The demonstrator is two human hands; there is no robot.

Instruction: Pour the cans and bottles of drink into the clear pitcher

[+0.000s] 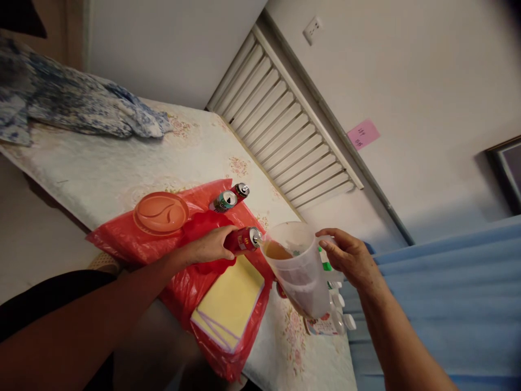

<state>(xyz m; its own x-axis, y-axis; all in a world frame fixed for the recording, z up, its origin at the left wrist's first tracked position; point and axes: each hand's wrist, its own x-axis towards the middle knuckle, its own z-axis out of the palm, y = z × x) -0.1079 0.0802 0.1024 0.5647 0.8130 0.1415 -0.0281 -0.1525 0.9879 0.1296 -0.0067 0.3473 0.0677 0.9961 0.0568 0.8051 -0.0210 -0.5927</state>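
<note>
My left hand (214,244) is wrapped round a red drink can (241,240), tipped sideways with its opening at the pitcher's rim. A thin stream seems to run from the can into the translucent plastic pitcher (301,288). Brownish liquid (279,251) shows inside the pitcher, which leans toward the can. On its far side, my right hand (348,255) grips the handle. Near my left hand, a teal can (223,201) and a dark red can (241,190) stand together, the teal one opened. An orange round lid (160,213) lies to the left.
A red plastic bag (183,288) is spread on the flowered tablecloth (195,157), with a folded yellow cloth (232,298) on it. Several clear bottles (337,315) are behind the pitcher. Patterned fabric (89,103) lies far left; a radiator (288,119) lines the wall, a blue curtain (439,293) hangs right.
</note>
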